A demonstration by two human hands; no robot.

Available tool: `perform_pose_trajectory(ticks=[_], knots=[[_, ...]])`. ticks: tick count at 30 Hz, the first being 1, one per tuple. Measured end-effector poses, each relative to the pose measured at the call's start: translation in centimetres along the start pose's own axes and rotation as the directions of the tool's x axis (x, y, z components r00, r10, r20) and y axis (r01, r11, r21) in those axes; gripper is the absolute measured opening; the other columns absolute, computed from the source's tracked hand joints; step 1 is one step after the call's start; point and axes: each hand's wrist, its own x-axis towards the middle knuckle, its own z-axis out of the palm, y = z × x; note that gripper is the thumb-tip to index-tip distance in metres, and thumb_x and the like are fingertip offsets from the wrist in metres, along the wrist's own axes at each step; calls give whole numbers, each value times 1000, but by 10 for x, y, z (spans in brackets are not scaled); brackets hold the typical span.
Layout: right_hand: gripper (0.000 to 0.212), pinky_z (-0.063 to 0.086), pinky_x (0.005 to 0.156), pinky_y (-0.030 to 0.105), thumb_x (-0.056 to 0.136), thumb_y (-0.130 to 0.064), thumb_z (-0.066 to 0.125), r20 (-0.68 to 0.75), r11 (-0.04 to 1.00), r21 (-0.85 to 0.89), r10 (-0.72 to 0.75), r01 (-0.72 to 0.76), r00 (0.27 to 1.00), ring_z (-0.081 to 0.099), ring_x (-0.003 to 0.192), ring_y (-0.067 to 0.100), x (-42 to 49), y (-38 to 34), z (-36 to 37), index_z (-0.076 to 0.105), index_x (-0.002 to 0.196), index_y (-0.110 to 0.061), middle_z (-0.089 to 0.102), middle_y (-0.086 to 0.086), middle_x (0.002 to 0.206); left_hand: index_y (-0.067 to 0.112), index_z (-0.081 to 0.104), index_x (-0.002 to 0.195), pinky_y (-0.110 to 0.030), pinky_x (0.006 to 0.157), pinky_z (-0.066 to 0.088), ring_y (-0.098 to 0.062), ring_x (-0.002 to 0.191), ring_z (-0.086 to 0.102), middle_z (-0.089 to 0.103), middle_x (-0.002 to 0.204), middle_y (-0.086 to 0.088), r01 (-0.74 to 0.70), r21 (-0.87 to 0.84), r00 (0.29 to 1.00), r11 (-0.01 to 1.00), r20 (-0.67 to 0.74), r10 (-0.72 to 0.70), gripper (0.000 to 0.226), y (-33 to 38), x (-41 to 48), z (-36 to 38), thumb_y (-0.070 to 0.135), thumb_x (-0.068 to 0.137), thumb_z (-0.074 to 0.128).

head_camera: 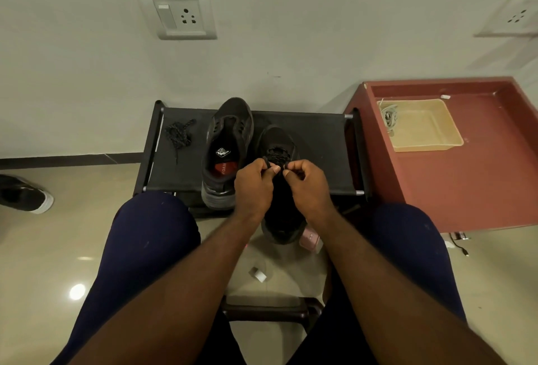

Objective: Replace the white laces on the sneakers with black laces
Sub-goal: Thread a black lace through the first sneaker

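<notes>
So both hands are busy on the nearer black mesh sneaker (276,139), which sits toe toward the wall on a black fabric shoe rack (320,155) with its heel poking out past the front bar. The left hand (253,187) and right hand (308,187) are close together, fingers curled, each pinching a bit of the black lace (275,156) that is already criss-crossed through the eyelets. Just beside it on the left is the 2nd black sneaker (230,129), no lace in it, tongue open, with a red-and-white insole label showing. A loose bundled black speckled lace (177,133) lies further left on the rack, well apart from the shoes. To the right there's a maroon table (465,184) with a raised rim, and on it a beige plastic tray (428,131) with what looks like the white laces (388,117) bunched at its left end. White wall socket (182,14) up above, another dark shoe with a white sole (23,194) on the floor at far left.
</notes>
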Motion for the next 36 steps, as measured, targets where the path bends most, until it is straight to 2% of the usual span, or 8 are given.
perform_pose_trajectory(ticks=[5,8,11,14,21,26,31,36], knots=[[10,47,64,24,100,-14,57,8,847,472,274,-245,962,60,75,10,-6,-12,0,62,91,-13,68,0,86,6,64,84,-15,69,45,-4,73,62,70,81,2,92,-177,995,980,-8,-95,21,9,4,-1,17,99,56],[11,48,67,25,103,-15,53,-109,724,674,292,-145,950,64,79,9,-5,-29,-12,59,94,-18,73,0,93,6,65,88,-10,68,44,-7,73,62,70,79,0,27,-206,999,978,41,-19,23,27,10,-9,18,102,51],[10,54,79,22,103,-16,54,-171,945,215,-213,247,962,69,91,8,-3,-52,-23,64,100,-15,74,2,100,8,67,94,-17,68,48,-10,75,63,68,82,0,-101,-127,964,987,231,128,19,40,19,-19,12,101,50],[15,52,89,33,99,-11,55,201,782,-232,-543,578,815,64,99,21,6,-60,-25,66,107,-6,69,8,104,4,65,93,-29,64,48,-10,68,61,65,76,-1,-127,-95,908,987,389,155,17,43,21,-27,2,97,49],[7,53,66,40,100,-15,55,340,695,-337,-539,635,770,62,71,20,22,-60,-40,61,101,-12,65,0,80,3,70,94,-55,83,54,-42,89,65,70,90,-19,-80,-202,866,976,470,168,16,33,22,-41,15,96,60],[14,50,69,32,101,-19,56,284,693,-394,-533,603,797,60,74,14,20,-56,-30,68,98,-12,65,-3,82,7,74,92,-43,79,57,-25,79,69,74,83,-7,-100,-164,911,981,382,157,14,34,17,-40,10,95,61],[6,55,71,20,94,-20,68,21,960,-171,-219,220,975,70,80,6,14,-50,-21,72,97,-17,74,-5,88,11,78,93,-28,77,59,-8,75,70,75,82,1,-129,-96,947,987,283,152,9,34,16,-38,15,90,70],[16,45,59,16,97,-24,67,120,972,-179,-131,151,984,62,63,2,8,-49,-30,75,87,-15,72,-3,77,13,76,91,-22,77,56,-4,77,67,73,83,4,-177,33,964,984,207,166,9,32,15,-37,21,85,76]])
